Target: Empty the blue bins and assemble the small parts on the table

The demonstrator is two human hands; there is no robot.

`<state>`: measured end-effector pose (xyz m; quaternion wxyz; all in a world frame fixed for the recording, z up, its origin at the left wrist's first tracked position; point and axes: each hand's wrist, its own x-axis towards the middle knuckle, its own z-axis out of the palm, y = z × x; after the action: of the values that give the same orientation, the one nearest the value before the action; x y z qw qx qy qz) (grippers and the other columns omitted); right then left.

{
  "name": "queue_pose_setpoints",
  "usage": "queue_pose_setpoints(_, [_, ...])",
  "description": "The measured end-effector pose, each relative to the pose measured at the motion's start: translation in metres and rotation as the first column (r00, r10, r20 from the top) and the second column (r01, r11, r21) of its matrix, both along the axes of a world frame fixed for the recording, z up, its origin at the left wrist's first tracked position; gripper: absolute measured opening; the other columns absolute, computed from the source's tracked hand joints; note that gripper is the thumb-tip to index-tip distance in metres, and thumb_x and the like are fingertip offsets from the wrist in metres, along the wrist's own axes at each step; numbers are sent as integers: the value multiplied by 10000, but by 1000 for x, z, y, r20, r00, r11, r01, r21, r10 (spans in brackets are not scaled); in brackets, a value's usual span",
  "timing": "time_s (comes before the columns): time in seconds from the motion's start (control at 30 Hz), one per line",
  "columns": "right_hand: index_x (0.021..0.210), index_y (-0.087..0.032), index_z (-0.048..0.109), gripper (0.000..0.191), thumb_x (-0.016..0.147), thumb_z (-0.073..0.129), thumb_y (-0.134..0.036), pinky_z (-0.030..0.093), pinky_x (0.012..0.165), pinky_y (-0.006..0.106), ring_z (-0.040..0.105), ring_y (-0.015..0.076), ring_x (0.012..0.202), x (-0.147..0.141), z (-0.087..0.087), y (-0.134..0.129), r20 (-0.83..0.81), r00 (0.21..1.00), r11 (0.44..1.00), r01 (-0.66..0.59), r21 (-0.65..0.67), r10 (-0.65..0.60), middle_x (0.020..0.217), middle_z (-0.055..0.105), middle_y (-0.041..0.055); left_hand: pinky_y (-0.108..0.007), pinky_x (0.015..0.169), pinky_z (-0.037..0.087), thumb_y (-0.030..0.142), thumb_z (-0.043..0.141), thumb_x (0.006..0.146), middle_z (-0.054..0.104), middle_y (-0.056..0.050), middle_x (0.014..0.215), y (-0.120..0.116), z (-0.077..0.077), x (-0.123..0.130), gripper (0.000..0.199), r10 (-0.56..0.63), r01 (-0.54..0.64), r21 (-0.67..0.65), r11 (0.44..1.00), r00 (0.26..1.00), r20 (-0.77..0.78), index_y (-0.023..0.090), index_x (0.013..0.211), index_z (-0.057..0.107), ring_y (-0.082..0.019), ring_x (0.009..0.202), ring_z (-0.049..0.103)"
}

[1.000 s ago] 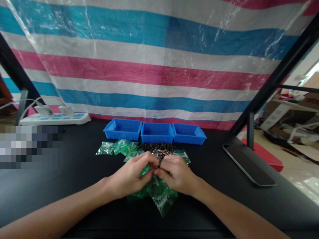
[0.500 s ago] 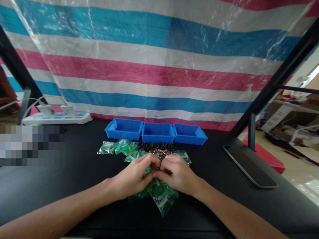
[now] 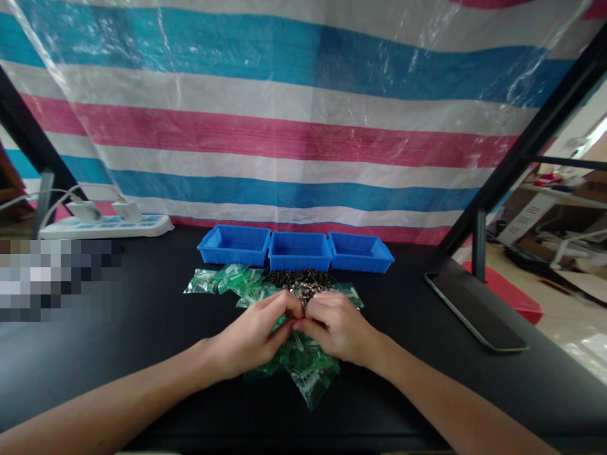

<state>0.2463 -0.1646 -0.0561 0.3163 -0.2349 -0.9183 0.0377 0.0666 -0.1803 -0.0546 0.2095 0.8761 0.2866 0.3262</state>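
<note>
My left hand (image 3: 263,328) and my right hand (image 3: 339,325) meet over the middle of the table, thumbs and fingertips pinched together. What sits between the fingertips is hidden or too small to name. Under and in front of them lie green-tinted clear plastic bags (image 3: 310,373) with small pieces inside. Just beyond my fingers is a heap of small dark and coppery metal parts (image 3: 303,281), perhaps screws. More small green bags (image 3: 237,281) lie to the left of the heap, and another bag (image 3: 349,293) shows behind my right hand.
Three blue trays, left (image 3: 236,245), middle (image 3: 300,251) and right (image 3: 361,252), stand in a row behind the heap. A phone (image 3: 474,311) lies at the right. The power strip (image 3: 107,226) with plugs sits at the back left, before a striped sheet (image 3: 294,151).
My hands stay nearly in place, with fingertips still pressed together and the right thumb shifted slightly. The whole view has tilted a little.
</note>
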Motion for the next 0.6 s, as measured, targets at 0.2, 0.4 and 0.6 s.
queue_pose_setpoints(0.2, [606,-164,476,349,891,389,-346,318,531,234,448,112,521,0,-2,0,16,1000,1000,-9,-19,9,537,489,-4,-221,653,424,47,380,790,512,-9,797,0,1,0,155,8,-9,-14,1000,1000,-10,184,845,427,-119,727,498])
queue_pose_setpoints(0.4, [681,-166,493,237,841,483,-340,305,535,229,446,111,537,-1,1,-4,19,992,989,129,-78,-127,569,491,-16,-236,698,437,64,395,796,536,-19,844,4,1,-1,149,92,-92,-29,995,996,-2,181,877,438,-130,783,527])
queue_pose_setpoints(0.6, [666,-167,485,236,816,535,-342,290,527,214,451,99,540,-1,2,-4,14,979,968,202,-146,-202,558,471,-33,-246,685,438,65,400,783,539,-22,849,5,-1,-2,166,121,-122,-40,992,992,-37,179,895,447,-138,778,530])
